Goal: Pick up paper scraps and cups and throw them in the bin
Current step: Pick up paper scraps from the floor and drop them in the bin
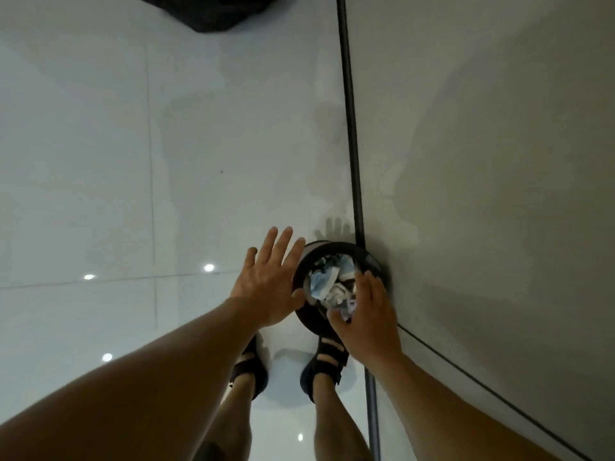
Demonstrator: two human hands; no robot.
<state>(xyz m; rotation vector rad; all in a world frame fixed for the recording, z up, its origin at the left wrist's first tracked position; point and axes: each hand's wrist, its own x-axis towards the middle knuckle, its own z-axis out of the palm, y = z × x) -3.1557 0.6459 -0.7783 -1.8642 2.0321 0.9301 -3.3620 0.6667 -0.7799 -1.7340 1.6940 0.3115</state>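
Observation:
A round dark bin (309, 322) stands on the floor against the wall, right in front of my feet. It holds crumpled white and blue paper scraps (324, 281). My left hand (269, 277) hovers flat over the bin's left rim, fingers spread, with nothing in it. My right hand (366, 314) is over the bin's right side, palm down, fingers slightly curled above the scraps. Whether the right hand holds any paper is hidden by the hand itself.
Glossy white floor tiles (100, 194) stretch to the left and ahead. A grey wall (482, 161) with a dark skirting strip (351, 128) runs along the right. A dark object (206, 11) lies at the top edge. My sandalled feet (324, 364) stand just behind the bin.

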